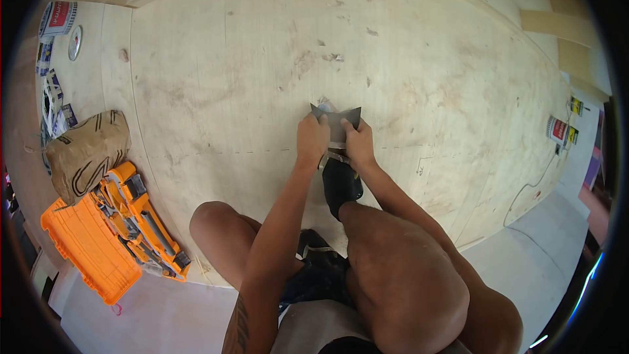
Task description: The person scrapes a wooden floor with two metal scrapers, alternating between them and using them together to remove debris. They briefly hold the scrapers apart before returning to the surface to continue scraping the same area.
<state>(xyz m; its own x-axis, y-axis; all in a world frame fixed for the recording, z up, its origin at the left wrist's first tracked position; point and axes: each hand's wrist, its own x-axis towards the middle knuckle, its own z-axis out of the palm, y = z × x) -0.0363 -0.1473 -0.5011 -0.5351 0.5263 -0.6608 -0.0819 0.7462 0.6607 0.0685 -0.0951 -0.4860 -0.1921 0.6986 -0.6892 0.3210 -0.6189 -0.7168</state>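
Both hands grip a dark, thin sheet (337, 120) that looks like sandpaper, its two far corners sticking up like points. My left hand (312, 139) closes on its left side, and my right hand (360, 143) pinches its right side with the thumb on top. The sheet is bent between them, just above the plywood floor (216, 92) and beyond the toe of my dark shoe (342, 183). A small pale patch shows just past the sheet's far edge; I cannot make out what it is.
At the left lie an open orange toolbox (90, 246) with a power tool (147, 216) in it, a brown paper bag (92, 154), a tub (57, 18) and a round lid (75, 42). To the right stand a can (557, 130) and a thin cable (526, 187).
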